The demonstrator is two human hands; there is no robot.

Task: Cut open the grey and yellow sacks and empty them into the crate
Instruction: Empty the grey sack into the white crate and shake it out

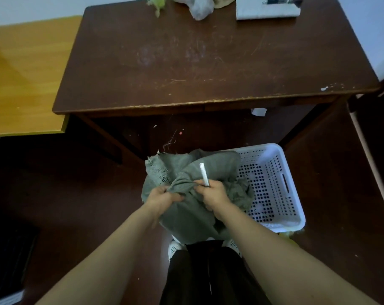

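1. While it hangs low in our view, at 6 o'clock, the crumpled grey woven sack is gripped from both sides, and its far part droops over the near-left rim of the white perforated plastic crate.
2. We see the left hand with its fingers curled tight round a bunched fold of the sack.
3. Just beside it, at its 3 o'clock, the right hand is closed round a white stick-shaped cutter that points towards 12 o'clock over the cloth; its fingers also touch the same fold.
4. We find the crate on the dark floor at 3 o'clock of the sack, below the near edge of the tabletop.
5. At 12 o'clock the scratched dark brown wooden tabletop carries, along its far edge, pale green shreds, a crumpled clear plastic bag and a white block with a pen on it.
6. At 10 o'clock we see a yellow-orange wooden surface beside the tabletop.
7. At 5 o'clock of the crate a yellow scrap shows; we cannot tell what it is.
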